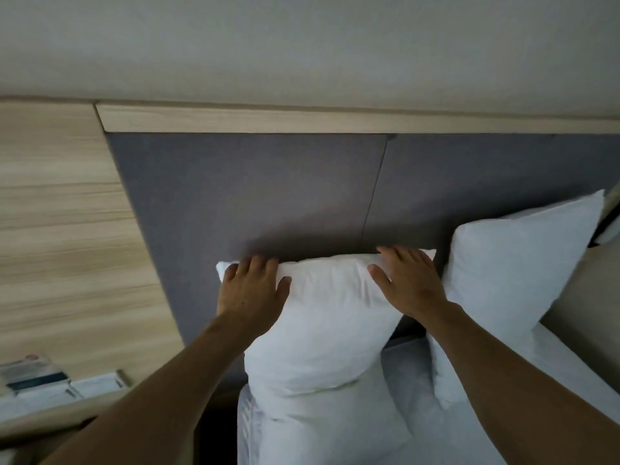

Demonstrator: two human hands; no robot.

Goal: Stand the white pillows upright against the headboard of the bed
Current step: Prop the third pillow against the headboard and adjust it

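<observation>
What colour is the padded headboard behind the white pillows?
Dark grey fabric headboard, seen in the head view.

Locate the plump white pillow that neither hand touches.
The untouched white pillow stands upright at the head view's right, against the grey fabric headboard, beside the near white pillow under the left hand and right hand.

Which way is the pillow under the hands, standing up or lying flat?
Standing up. The pillow rises from the bed, top edge at the grey headboard, left hand and right hand on that edge.

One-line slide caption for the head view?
Left hand and right hand steady a white pillow by its top corners, upright against the grey headboard; a second pillow stands beside it.
</observation>
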